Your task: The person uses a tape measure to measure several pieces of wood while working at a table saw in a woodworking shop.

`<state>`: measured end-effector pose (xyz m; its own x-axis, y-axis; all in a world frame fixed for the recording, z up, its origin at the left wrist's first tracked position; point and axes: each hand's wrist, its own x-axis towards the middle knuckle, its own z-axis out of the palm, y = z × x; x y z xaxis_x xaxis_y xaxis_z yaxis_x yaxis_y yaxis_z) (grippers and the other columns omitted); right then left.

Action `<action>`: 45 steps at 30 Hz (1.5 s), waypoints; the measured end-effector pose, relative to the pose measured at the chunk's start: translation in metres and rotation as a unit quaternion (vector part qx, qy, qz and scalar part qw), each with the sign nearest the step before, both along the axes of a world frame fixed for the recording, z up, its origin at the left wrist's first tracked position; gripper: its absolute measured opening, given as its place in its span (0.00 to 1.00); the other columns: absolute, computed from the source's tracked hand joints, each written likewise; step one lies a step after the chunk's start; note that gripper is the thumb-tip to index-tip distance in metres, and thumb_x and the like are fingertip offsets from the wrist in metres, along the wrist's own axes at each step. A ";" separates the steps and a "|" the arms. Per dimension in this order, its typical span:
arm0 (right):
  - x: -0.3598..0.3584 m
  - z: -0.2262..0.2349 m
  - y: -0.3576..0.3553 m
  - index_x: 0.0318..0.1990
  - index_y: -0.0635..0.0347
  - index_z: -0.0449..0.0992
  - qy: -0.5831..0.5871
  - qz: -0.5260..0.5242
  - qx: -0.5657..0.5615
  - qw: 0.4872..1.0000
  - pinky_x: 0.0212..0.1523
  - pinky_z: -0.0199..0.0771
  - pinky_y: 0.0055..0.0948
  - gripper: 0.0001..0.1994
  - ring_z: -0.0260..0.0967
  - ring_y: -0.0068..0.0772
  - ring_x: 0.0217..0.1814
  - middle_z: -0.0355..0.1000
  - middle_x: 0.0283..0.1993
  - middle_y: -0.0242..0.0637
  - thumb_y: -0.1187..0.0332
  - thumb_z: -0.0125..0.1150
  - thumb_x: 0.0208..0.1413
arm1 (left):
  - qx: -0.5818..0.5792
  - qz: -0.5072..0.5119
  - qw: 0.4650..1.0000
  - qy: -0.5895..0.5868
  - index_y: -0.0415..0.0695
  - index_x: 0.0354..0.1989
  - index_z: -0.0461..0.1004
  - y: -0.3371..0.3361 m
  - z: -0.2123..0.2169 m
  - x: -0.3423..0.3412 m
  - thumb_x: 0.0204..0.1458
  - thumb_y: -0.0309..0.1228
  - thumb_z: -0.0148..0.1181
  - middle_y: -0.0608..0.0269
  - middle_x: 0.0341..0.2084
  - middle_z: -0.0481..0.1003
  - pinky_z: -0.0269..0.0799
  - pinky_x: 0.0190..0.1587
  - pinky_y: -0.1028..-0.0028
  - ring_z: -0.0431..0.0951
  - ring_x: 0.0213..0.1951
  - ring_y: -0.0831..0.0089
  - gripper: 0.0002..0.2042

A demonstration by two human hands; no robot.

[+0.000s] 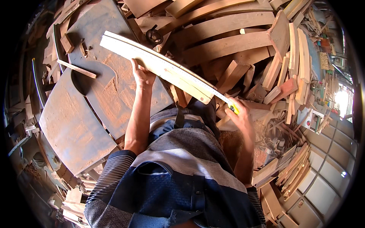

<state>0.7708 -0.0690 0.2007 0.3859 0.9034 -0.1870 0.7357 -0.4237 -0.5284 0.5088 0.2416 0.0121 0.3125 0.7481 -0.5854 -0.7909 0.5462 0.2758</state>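
Note:
A pale wooden board (173, 74), apparently of two pieces laid together, slants across in front of me from upper left to lower right. My left hand (143, 75) supports it from its near side, with the thumb up along the edge and the other fingers hidden underneath. A yellow and black tape measure (234, 109) sits in the closed fingers of my right hand (242, 113), just past the board's right end. Its white blade (203, 82) is drawn out along the board's far edge.
To the left stands a grey metal machine table (76, 125) dusted with sawdust, with a thin wood strip (78, 69) on it. A dark handwheel (154, 36) is beyond the board. Curved planks (228, 43) and offcuts are heaped ahead and right. Stacked strips (294, 173) lie at lower right.

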 end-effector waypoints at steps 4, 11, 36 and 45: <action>0.003 -0.018 -0.007 0.58 0.57 0.77 0.063 -0.052 -0.058 0.995 0.47 0.76 0.41 0.25 0.75 0.50 0.42 0.78 0.42 0.46 0.67 0.71 0.50 | -0.006 -0.002 1.000 -0.004 0.42 0.65 0.67 0.001 -0.009 -0.001 0.62 0.63 0.50 0.56 0.54 0.79 0.64 0.66 0.48 0.77 0.58 0.58 0.36; 0.001 -0.022 -0.005 0.57 0.57 0.77 0.045 -0.019 -0.018 0.999 0.47 0.76 0.42 0.25 0.75 0.51 0.44 0.78 0.43 0.48 0.66 0.70 0.50 | -0.027 0.010 0.999 -0.014 0.43 0.57 0.75 0.003 -0.008 0.001 0.61 0.62 0.52 0.59 0.45 0.84 0.66 0.64 0.49 0.81 0.51 0.62 0.33; -0.010 -0.017 -0.002 0.53 0.58 0.78 0.042 -0.059 -0.044 0.996 0.42 0.75 0.41 0.21 0.75 0.49 0.39 0.76 0.38 0.49 0.66 0.70 0.50 | -0.007 -0.004 1.000 0.015 0.43 0.65 0.64 0.003 -0.008 -0.002 0.62 0.61 0.52 0.54 0.48 0.80 0.69 0.62 0.48 0.78 0.53 0.57 0.35; -0.011 -0.017 -0.005 0.53 0.57 0.78 0.035 -0.055 -0.014 0.998 0.45 0.76 0.43 0.21 0.75 0.52 0.42 0.77 0.41 0.50 0.65 0.70 0.50 | -0.013 -0.015 1.000 0.021 0.42 0.65 0.64 0.001 -0.009 0.003 0.61 0.63 0.52 0.53 0.46 0.80 0.65 0.64 0.46 0.76 0.56 0.55 0.37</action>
<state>0.7602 -0.0742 0.1841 0.4667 0.8507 -0.2418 0.6455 -0.5145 -0.5645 0.5114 0.2429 0.0030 0.3100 0.7230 -0.6174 -0.7615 0.5776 0.2941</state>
